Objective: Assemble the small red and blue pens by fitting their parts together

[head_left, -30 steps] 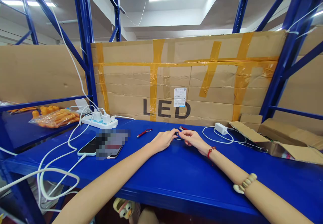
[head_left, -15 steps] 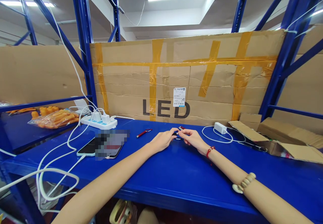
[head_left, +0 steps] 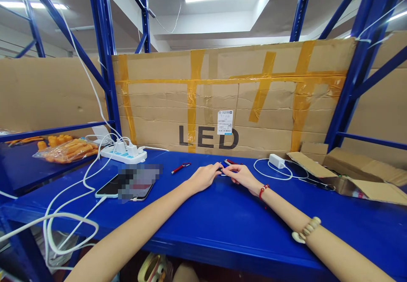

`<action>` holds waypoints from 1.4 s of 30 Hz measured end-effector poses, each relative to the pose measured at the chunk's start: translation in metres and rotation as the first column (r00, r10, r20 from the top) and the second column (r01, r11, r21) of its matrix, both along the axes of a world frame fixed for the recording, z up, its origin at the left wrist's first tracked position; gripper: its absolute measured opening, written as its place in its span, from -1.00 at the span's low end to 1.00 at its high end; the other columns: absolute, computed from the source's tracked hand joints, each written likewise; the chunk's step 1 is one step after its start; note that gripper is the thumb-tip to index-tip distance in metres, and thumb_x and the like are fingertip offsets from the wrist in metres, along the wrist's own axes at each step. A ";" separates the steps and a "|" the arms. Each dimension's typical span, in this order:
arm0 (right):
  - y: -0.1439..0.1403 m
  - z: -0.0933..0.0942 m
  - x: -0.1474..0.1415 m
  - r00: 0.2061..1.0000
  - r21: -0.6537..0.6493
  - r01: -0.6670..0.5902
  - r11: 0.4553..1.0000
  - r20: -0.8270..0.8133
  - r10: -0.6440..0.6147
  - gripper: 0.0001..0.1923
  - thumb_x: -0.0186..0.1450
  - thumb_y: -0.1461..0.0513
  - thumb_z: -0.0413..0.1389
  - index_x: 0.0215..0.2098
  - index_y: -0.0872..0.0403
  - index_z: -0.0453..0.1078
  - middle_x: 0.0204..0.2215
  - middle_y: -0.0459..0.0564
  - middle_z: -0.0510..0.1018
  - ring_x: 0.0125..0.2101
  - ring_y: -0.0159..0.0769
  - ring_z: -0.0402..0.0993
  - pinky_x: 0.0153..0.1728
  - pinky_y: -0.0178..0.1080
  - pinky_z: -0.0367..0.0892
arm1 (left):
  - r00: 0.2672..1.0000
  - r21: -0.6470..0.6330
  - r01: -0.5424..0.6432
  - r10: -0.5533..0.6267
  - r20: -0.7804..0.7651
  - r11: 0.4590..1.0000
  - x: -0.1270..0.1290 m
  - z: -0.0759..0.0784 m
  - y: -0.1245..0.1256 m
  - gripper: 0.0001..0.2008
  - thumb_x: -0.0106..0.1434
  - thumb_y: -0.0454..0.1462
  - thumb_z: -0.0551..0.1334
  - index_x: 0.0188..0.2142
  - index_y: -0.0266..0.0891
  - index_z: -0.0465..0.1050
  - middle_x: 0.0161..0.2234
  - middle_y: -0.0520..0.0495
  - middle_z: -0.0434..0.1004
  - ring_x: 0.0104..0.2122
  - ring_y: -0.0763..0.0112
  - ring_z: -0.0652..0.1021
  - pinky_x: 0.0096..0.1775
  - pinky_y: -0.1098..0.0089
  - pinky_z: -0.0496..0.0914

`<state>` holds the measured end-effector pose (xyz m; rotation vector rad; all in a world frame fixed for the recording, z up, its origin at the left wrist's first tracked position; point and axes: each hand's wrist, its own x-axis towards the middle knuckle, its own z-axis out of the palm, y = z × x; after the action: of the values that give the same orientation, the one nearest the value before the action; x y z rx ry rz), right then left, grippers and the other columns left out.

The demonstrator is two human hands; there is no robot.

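My left hand (head_left: 202, 177) and my right hand (head_left: 242, 174) meet over the blue shelf top (head_left: 222, 218), fingertips pinched together on a small dark pen-like part (head_left: 221, 169) between them. What exactly the part is cannot be made out. Just behind the hands lies a red and dark pen (head_left: 231, 162). A second red pen (head_left: 181, 168) lies to the left of my left hand. My right arm wears a red string bracelet and a beaded bracelet.
A phone (head_left: 110, 187) on a white cable lies at left, behind it a white power strip (head_left: 124, 154) with plugs. A white charger (head_left: 276, 160) and an open cardboard box (head_left: 346, 176) are at right. A taped "LED" carton (head_left: 229, 99) walls the back. Orange parts in a bag (head_left: 63, 150) sit far left.
Both hands stay pinched together on the small part; the fingers shift only slightly. The view drifted a little.
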<state>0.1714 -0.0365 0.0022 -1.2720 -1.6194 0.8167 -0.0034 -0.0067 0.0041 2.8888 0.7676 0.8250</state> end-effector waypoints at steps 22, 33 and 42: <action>0.005 -0.004 0.005 0.991 0.339 -0.130 0.932 0.067 0.114 -0.71 -0.03 0.06 0.18 -0.56 0.16 0.41 -0.45 -0.03 0.37 -0.76 -0.59 0.19 -0.76 -0.40 0.16 | 0.999 -0.080 -0.004 0.001 -0.039 0.997 -0.001 -0.001 -0.001 -0.95 0.32 -0.32 -0.04 -0.21 -0.20 0.08 -0.32 0.01 0.37 -0.31 0.31 0.44 -0.39 0.47 0.25; -0.003 -0.002 0.001 0.988 0.295 -0.139 0.945 0.112 0.111 -0.64 0.00 0.00 0.14 -0.60 0.17 0.34 -0.49 -0.04 0.36 -0.75 -0.57 0.19 -0.77 -0.40 0.14 | 0.998 -0.059 0.029 -0.032 -0.047 0.998 -0.002 -0.004 -0.002 -0.95 0.31 -0.35 -0.02 -0.24 -0.21 0.06 -0.27 -0.01 0.36 -0.26 0.31 0.43 -0.34 0.45 0.28; -0.004 -0.003 0.000 0.991 0.253 -0.088 0.964 0.116 0.060 -0.67 0.00 0.03 0.14 -0.61 0.15 0.31 -0.59 -0.08 0.36 -0.76 -0.54 0.19 -0.74 -0.41 0.10 | 0.999 0.009 0.017 -0.016 -0.043 1.000 -0.001 -0.005 0.000 -0.92 0.29 -0.37 0.02 -0.26 -0.23 0.06 -0.19 -0.05 0.33 -0.19 0.27 0.40 -0.26 0.41 0.30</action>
<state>0.1709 -0.0402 -0.0004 -1.0911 -1.8033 0.5676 -0.0047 -0.0064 -0.0006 2.9261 0.7442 0.7703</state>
